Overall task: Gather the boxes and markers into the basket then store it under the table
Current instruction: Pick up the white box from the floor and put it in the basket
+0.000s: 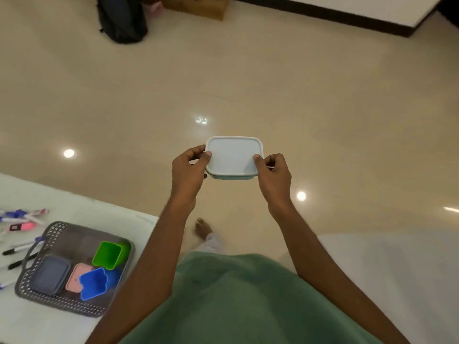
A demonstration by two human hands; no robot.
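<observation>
I am holding the box point(233, 155) out over the floor point(323, 108), arms extended. My left grip point(188, 167) and right grip point(272, 172) are pinching its ends, thumbs on top.

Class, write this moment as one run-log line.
left hand, right hand: grip white-lidded box | basket: on table, holds boxes | markers: on table, outside basket

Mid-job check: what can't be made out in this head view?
- Contents of the box, head view: its lid covers them.
- Count of markers: left edge cuts some off.
- The pink box in the basket: blue cup overlaps it.
- Space under the table: out of frame.
</observation>
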